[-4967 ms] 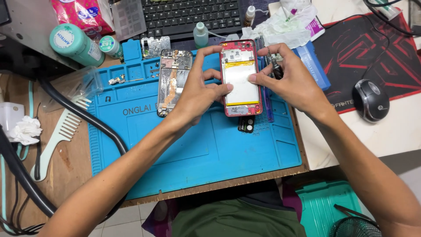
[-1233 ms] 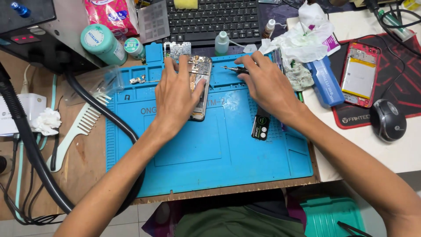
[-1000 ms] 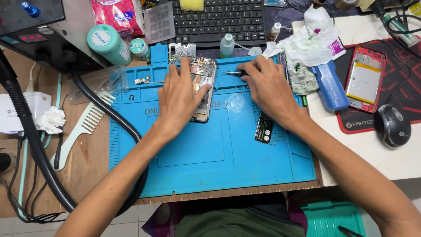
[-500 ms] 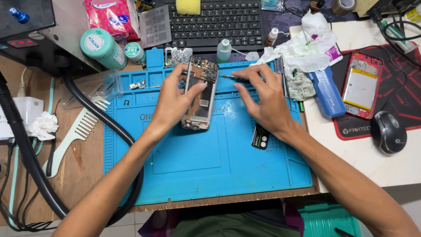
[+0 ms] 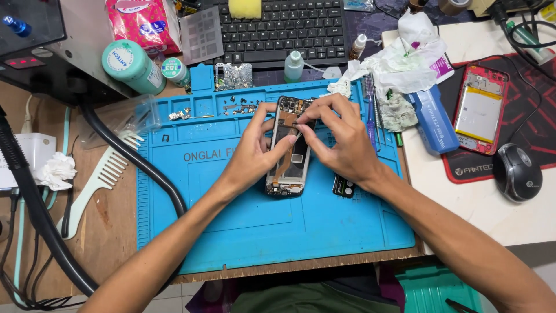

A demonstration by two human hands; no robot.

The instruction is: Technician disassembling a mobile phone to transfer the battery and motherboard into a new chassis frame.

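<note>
1. Covering the wooden bench, a large blue silicone repair mat (image 5: 231, 232) carries the work.
2. An opened black phone frame with exposed internals (image 5: 288, 165) lies on the mat's upper middle.
3. The left hand (image 5: 252, 155) grips the frame's left edge.
4. The right hand (image 5: 341, 139) pinches narrowly at the frame's top.
5. A small black rectangular component (image 5: 343, 186) sits just beside the right wrist.

Opened black phone frame (image 5: 288, 152) is laid mid blue silicone repair mat (image 5: 231, 220); black keyboard (image 5: 284, 29) sits behind it, red-cased phone body (image 5: 480, 110) and black mouse (image 5: 517, 172) to the right, white plastic comb (image 5: 95, 179) to the left.
</note>
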